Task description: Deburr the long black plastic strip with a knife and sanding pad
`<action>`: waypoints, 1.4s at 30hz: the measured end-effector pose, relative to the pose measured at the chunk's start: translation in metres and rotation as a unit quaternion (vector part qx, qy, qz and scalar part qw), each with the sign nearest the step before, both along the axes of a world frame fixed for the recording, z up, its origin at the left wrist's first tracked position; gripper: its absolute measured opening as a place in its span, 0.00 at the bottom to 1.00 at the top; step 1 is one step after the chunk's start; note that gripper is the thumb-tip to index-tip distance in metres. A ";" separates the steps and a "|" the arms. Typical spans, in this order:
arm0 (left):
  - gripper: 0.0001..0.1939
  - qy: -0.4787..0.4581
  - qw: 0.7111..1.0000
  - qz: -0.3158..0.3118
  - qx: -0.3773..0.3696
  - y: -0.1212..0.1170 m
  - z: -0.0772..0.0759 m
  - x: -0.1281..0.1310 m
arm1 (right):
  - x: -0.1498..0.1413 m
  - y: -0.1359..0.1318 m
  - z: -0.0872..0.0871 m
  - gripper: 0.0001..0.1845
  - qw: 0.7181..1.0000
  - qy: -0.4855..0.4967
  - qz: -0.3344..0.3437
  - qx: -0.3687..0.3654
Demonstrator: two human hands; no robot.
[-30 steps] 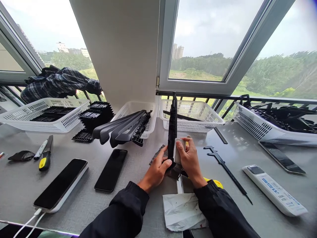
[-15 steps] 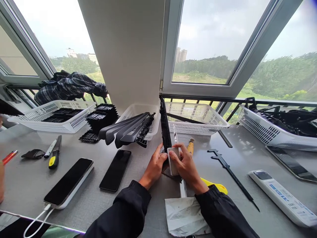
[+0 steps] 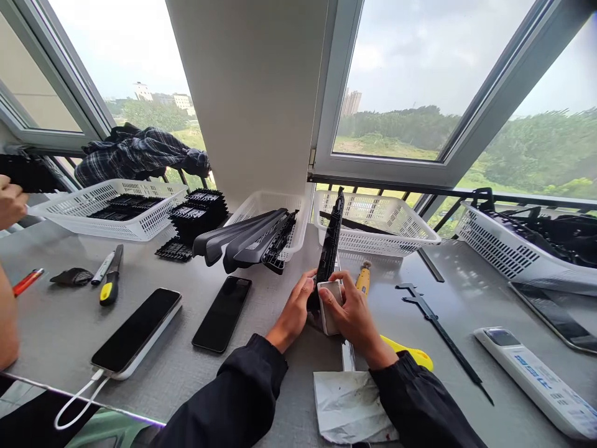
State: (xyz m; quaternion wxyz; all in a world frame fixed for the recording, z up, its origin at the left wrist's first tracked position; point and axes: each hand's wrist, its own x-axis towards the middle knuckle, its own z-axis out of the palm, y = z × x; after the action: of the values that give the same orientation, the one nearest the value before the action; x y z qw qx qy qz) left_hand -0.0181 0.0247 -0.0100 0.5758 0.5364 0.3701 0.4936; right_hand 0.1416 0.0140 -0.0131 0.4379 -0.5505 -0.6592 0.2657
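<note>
My left hand [image 3: 297, 306] grips the near end of a long black plastic trim strip [image 3: 332, 239], which points away from me and tilts up toward the window. Closed around a small pale rectangular block [image 3: 329, 309] is my right hand [image 3: 353, 314], its thumb on top of the block. The block lies against the strip's near end; whether it touches cannot be told. Under my right wrist are a yellow-handled tool [image 3: 410, 353] and a crumpled white paper [image 3: 352, 404]. A yellow-handled tool [image 3: 363, 278] lies just beyond my right hand.
Behind are white baskets [image 3: 377, 246], a stack of black grilles [image 3: 198, 214] and grey trim pieces [image 3: 242, 239]. Two phones [image 3: 222, 314] lie left of my hands, a caliper [image 3: 443, 333] and a white device [image 3: 532, 379] right. Another person's hand [image 3: 12, 202] holds a black part at left.
The strip's far end has swung to the right, and my hands stay on it and the block. At left, the other person's hand has come further into view with a black part.
</note>
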 end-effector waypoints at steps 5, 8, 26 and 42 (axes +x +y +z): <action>0.31 -0.006 1.000 0.006 -0.020 0.002 -0.002 -0.002 | 0.000 -0.001 0.002 0.20 0.999 -0.027 0.040 -0.011; 0.34 -0.038 0.997 -0.008 -0.059 0.004 -0.005 -0.002 | -0.001 -0.002 0.004 0.20 0.998 -0.034 0.045 -0.007; 0.30 -0.064 0.998 -0.001 -0.023 0.007 -0.006 0.003 | 0.007 0.005 0.014 0.32 0.960 0.206 0.141 -0.128; 0.19 -0.034 0.997 0.031 0.069 0.015 -0.016 0.002 | 0.017 0.008 0.009 0.13 0.996 -0.039 0.019 0.075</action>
State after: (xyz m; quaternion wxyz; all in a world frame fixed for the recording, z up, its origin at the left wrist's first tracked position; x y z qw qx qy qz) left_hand -0.0164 0.0399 -0.0264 0.5340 0.5460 0.3320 0.5536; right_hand 0.1590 0.0217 -0.0036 0.4464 -0.5137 -0.7043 0.2019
